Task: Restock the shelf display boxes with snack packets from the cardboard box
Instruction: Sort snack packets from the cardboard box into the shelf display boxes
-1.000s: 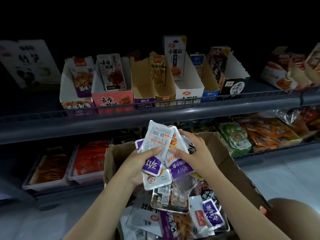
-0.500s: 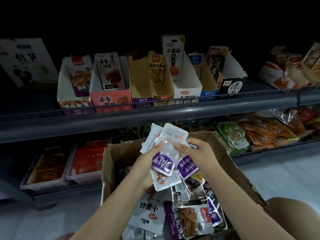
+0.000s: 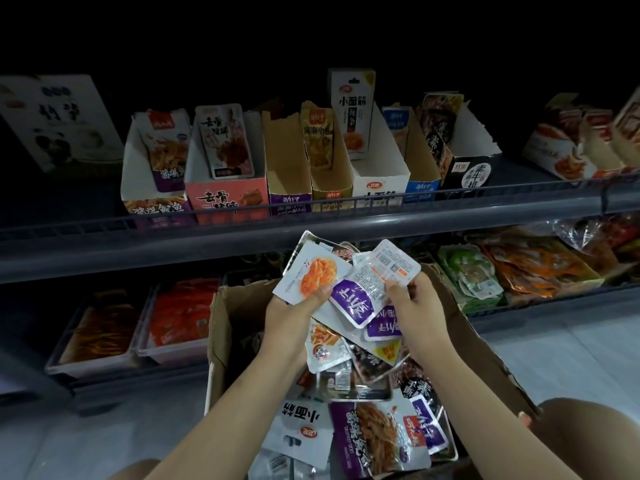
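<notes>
Left hand [image 3: 291, 315] fingers hidden behind fanned snack packets [image 3: 353, 292]; cardboard box [image 3: 221, 327] bottom cut off by frame edge.

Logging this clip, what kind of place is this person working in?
Most likely a small shop's snack aisle: branded display boxes line a railed shelf, bagged snacks fill the tier below, and both hands sort snack packets above a cardboard box.
</notes>
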